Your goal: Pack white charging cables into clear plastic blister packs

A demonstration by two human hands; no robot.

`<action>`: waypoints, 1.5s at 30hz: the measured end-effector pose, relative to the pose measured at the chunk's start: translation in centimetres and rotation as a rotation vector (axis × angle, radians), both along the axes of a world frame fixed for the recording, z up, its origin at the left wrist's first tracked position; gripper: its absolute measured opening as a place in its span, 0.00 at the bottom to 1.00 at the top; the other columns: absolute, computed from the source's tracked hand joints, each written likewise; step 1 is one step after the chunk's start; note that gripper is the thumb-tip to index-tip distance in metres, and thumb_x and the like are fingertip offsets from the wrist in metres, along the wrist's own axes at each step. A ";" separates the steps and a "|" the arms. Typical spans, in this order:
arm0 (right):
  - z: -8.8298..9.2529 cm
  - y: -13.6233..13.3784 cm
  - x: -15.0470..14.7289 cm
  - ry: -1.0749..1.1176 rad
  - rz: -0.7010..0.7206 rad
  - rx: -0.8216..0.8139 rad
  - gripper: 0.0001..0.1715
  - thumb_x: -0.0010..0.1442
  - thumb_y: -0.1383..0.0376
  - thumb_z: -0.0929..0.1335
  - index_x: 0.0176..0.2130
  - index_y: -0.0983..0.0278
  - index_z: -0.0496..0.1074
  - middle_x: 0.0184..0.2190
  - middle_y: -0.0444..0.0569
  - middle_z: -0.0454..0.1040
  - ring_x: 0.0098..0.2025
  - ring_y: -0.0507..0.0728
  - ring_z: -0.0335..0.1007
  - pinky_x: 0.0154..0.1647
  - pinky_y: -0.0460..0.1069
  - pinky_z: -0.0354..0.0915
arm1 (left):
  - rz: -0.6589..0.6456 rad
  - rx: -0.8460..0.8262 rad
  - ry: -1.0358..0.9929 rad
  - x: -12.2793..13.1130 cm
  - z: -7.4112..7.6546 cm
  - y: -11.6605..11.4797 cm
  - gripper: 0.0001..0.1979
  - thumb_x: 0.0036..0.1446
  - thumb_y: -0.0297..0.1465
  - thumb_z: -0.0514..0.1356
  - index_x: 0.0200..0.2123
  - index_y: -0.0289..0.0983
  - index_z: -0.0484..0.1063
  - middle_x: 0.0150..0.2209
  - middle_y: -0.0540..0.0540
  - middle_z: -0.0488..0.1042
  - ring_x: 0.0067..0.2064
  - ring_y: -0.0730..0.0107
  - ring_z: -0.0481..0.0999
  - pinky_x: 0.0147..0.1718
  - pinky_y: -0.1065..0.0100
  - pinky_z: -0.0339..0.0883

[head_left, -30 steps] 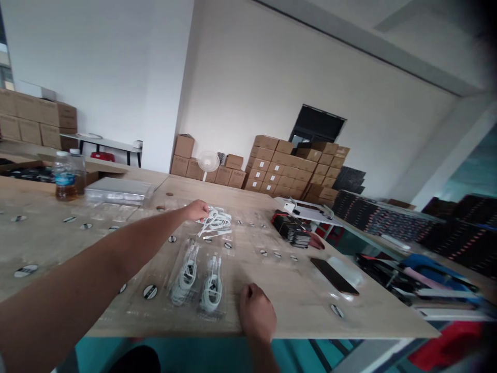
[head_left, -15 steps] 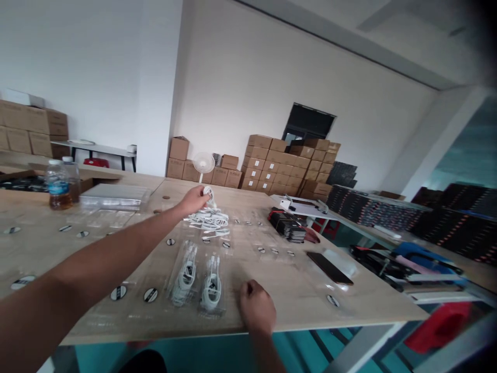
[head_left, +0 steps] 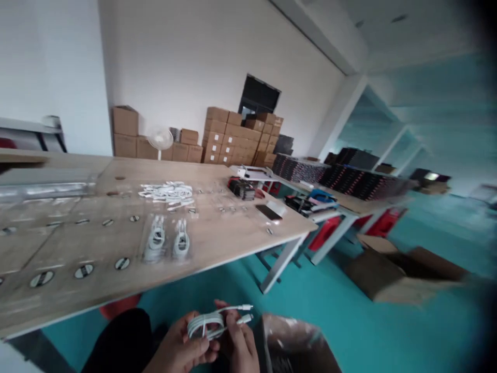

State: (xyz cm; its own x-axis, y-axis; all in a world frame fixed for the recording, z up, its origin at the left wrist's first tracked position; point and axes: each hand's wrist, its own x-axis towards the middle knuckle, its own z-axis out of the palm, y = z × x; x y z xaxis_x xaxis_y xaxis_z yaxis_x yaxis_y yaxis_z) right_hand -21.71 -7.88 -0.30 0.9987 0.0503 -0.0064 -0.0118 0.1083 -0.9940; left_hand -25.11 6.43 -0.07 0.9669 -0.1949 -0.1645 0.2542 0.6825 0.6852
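A coiled white charging cable is held between both hands, low in front of me and below the table's front edge. My left hand grips the looped coil from the left. My right hand pinches the cable near its two plug ends, which point right. On the table, a loose pile of white cables lies toward the back. Closer to the front edge, coiled cables in clear trays lie side by side.
Clear plastic trays with round black-and-white labels spread over the wooden table. A lined open carton stands by my right hand. Another open cardboard box sits on the green floor. A dark phone-like slab lies toward the table's right end.
My left hand has come back from the cable pile with a coiled cable, down below the table edge. My right hand has joined it there. The view has turned right.
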 end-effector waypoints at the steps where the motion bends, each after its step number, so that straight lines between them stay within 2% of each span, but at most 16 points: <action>1: -0.7 -0.5 -1.5 0.067 -0.033 -0.019 0.27 0.52 0.44 0.68 0.38 0.63 0.79 0.32 0.50 0.77 0.39 0.60 0.71 0.42 0.51 0.67 | -0.014 -0.006 0.050 -1.0 -1.4 -0.4 0.16 0.41 0.33 0.74 0.33 0.38 0.74 0.33 0.44 0.77 0.36 0.64 0.78 0.36 0.66 0.72; 3: -1.9 -1.3 -3.6 0.170 -0.060 -0.035 0.27 0.52 0.44 0.69 0.36 0.63 0.79 0.32 0.49 0.76 0.38 0.59 0.71 0.42 0.50 0.67 | -0.026 0.005 0.141 -2.6 -3.7 -1.0 0.19 0.41 0.35 0.74 0.36 0.40 0.72 0.36 0.45 0.77 0.37 0.64 0.78 0.34 0.66 0.72; 6: -3.9 -1.9 -5.1 0.250 -0.066 0.004 0.29 0.50 0.43 0.69 0.36 0.64 0.79 0.28 0.47 0.74 0.32 0.56 0.69 0.35 0.49 0.66 | -0.088 0.052 0.250 -4.1 -6.1 -0.9 0.19 0.44 0.40 0.72 0.34 0.40 0.67 0.36 0.48 0.77 0.33 0.65 0.79 0.29 0.68 0.71; 12: -7.7 -1.7 -6.1 0.342 -0.074 0.089 0.28 0.47 0.44 0.71 0.35 0.65 0.78 0.23 0.43 0.69 0.26 0.53 0.63 0.27 0.46 0.60 | -0.432 0.033 0.410 -5.8 -9.6 -0.3 0.25 0.46 0.52 0.66 0.33 0.36 0.68 0.38 0.39 0.77 0.28 0.64 0.79 0.19 0.73 0.64; 14: -8.6 -1.5 -6.4 0.377 -0.057 0.153 0.26 0.48 0.47 0.71 0.38 0.64 0.77 0.22 0.43 0.69 0.24 0.52 0.61 0.24 0.46 0.58 | -0.413 0.000 0.413 -6.0 -10.7 -0.2 0.25 0.47 0.54 0.63 0.28 0.35 0.67 0.33 0.41 0.76 0.24 0.70 0.75 0.15 0.76 0.56; 17: -9.6 -1.3 -6.5 0.357 0.033 0.331 0.31 0.48 0.48 0.69 0.47 0.64 0.75 0.26 0.46 0.73 0.25 0.53 0.63 0.25 0.47 0.59 | -0.322 -0.054 0.421 -5.7 -11.8 0.1 0.25 0.49 0.50 0.64 0.21 0.36 0.60 0.24 0.49 0.70 0.18 0.79 0.65 0.14 0.78 0.42; 19: -10.0 -1.3 -6.4 0.351 0.074 0.431 0.32 0.50 0.48 0.68 0.50 0.64 0.73 0.30 0.50 0.75 0.28 0.55 0.66 0.28 0.48 0.61 | -0.316 -0.088 0.443 -5.5 -12.2 0.4 0.26 0.50 0.50 0.64 0.20 0.37 0.57 0.22 0.51 0.67 0.17 0.81 0.61 0.15 0.77 0.39; 21: -10.3 -1.3 -6.2 0.377 0.055 0.428 0.29 0.52 0.48 0.67 0.47 0.63 0.74 0.30 0.48 0.74 0.28 0.54 0.66 0.27 0.47 0.61 | -0.351 -0.104 0.459 -5.3 -12.3 0.8 0.27 0.51 0.50 0.63 0.20 0.37 0.55 0.21 0.52 0.65 0.16 0.81 0.57 0.16 0.76 0.39; 24: -10.6 -1.4 -6.0 0.370 -0.014 0.284 0.23 0.53 0.48 0.69 0.38 0.64 0.75 0.25 0.45 0.71 0.25 0.52 0.64 0.25 0.46 0.59 | -0.436 -0.124 0.452 -5.5 -12.3 1.0 0.27 0.52 0.50 0.62 0.19 0.38 0.54 0.19 0.53 0.63 0.15 0.82 0.53 0.15 0.74 0.38; 26: -10.6 -1.4 -6.0 0.309 0.012 0.086 0.23 0.54 0.47 0.68 0.32 0.65 0.74 0.22 0.43 0.70 0.24 0.52 0.63 0.26 0.46 0.59 | -0.473 -0.160 0.425 -5.7 -12.3 0.9 0.27 0.52 0.50 0.61 0.18 0.38 0.53 0.19 0.53 0.62 0.14 0.82 0.52 0.15 0.74 0.39; 29: -10.8 -1.1 -6.3 0.136 0.118 -0.309 0.21 0.57 0.51 0.65 0.26 0.65 0.73 0.21 0.44 0.71 0.25 0.53 0.64 0.27 0.46 0.60 | -0.434 -0.215 0.402 -5.7 -12.4 0.4 0.27 0.51 0.50 0.63 0.18 0.38 0.53 0.19 0.53 0.62 0.15 0.82 0.52 0.15 0.74 0.40; 31: -11.1 -0.7 -6.6 0.017 0.182 -0.489 0.20 0.60 0.56 0.63 0.25 0.64 0.73 0.23 0.46 0.74 0.26 0.54 0.67 0.30 0.47 0.61 | -0.377 -0.240 0.415 -5.5 -12.7 0.1 0.28 0.50 0.48 0.64 0.19 0.38 0.53 0.20 0.54 0.61 0.15 0.82 0.52 0.15 0.75 0.39; 34: -11.6 0.0 -6.8 -0.088 0.203 -0.598 0.19 0.61 0.63 0.60 0.27 0.63 0.75 0.26 0.48 0.77 0.28 0.55 0.70 0.33 0.47 0.63 | -0.293 -0.301 0.449 -5.1 -13.2 -0.1 0.27 0.51 0.46 0.65 0.19 0.37 0.53 0.20 0.54 0.61 0.15 0.83 0.53 0.15 0.76 0.37; 38: -11.6 0.3 -6.8 -0.109 0.121 -0.613 0.19 0.63 0.62 0.59 0.33 0.62 0.77 0.29 0.50 0.79 0.30 0.56 0.73 0.35 0.47 0.65 | -0.182 -0.349 0.503 -4.6 -13.6 0.2 0.24 0.54 0.43 0.64 0.21 0.37 0.54 0.21 0.54 0.62 0.16 0.84 0.56 0.15 0.78 0.38; 41: -11.1 0.1 -6.8 -0.055 0.030 -0.659 0.20 0.65 0.58 0.58 0.42 0.63 0.76 0.35 0.52 0.79 0.33 0.56 0.74 0.36 0.47 0.66 | -0.138 -0.262 0.577 -4.5 -13.6 0.2 0.23 0.56 0.42 0.62 0.21 0.37 0.54 0.21 0.53 0.63 0.17 0.83 0.57 0.15 0.78 0.36; 45: -10.8 0.2 -6.8 -0.121 -0.162 -0.863 0.21 0.62 0.52 0.64 0.47 0.63 0.74 0.38 0.54 0.77 0.40 0.59 0.73 0.44 0.51 0.66 | -0.090 -0.124 0.590 -4.8 -13.6 -0.4 0.24 0.54 0.45 0.63 0.21 0.37 0.55 0.21 0.53 0.64 0.17 0.82 0.58 0.15 0.77 0.37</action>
